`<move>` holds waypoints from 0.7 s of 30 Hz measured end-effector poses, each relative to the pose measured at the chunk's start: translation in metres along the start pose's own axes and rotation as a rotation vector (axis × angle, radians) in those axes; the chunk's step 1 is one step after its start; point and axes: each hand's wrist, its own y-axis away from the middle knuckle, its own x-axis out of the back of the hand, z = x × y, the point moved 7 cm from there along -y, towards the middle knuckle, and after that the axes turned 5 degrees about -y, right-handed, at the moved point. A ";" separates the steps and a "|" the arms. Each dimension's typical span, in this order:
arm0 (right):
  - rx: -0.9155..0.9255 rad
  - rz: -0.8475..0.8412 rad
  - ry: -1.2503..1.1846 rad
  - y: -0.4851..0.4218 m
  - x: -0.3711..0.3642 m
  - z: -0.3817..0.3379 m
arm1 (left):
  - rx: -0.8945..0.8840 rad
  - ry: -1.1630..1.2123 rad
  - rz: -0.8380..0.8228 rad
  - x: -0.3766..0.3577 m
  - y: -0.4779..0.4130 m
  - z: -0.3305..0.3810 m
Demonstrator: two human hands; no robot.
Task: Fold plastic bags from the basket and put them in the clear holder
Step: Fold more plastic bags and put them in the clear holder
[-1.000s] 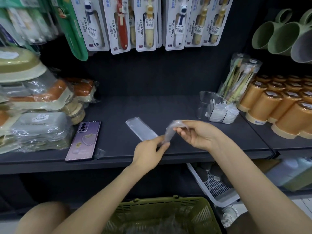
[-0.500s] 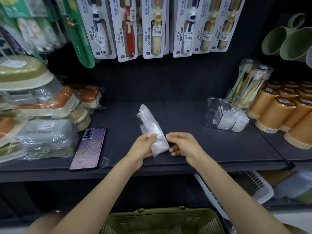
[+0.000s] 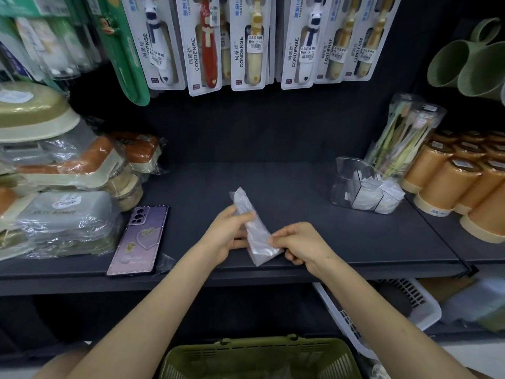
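We face a dark grey matte shelf board (image 3: 300,187) against a flat dark back panel (image 3: 259,127); carded toothbrush packs (image 3: 248,42) hang in a row above, and a white slatted plastic crate (image 3: 347,321) sits in the shadowed bay below

Purple phone (image 3: 138,240) on dark shelf (image 3: 341,242), orange cups (image 3: 448,184), hanging toothbrush packs (image 3: 247,42)

1. Middle of the frame: we've got our left hand (image 3: 226,236) gripping the upper part of a narrow folded plastic bag (image 3: 252,228), and our right hand (image 3: 303,244) pinching its lower end.
2. Right of center, the clear holder (image 3: 345,175) sits on the dark shelf (image 3: 300,187) with folded bags inside.
3. Bottom edge: the green basket (image 3: 257,356).
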 end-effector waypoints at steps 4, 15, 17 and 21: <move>0.015 -0.017 0.114 0.000 0.011 -0.001 | 0.015 0.046 0.129 0.013 -0.016 0.004; 0.046 0.024 0.263 -0.007 0.035 0.001 | -0.107 -0.300 0.246 0.013 -0.041 0.015; 0.041 0.022 0.292 -0.007 0.038 0.001 | -0.052 -0.355 0.294 0.015 -0.041 0.015; 0.043 -0.006 0.363 -0.011 0.043 0.000 | -0.362 -1.016 0.547 0.019 -0.030 0.038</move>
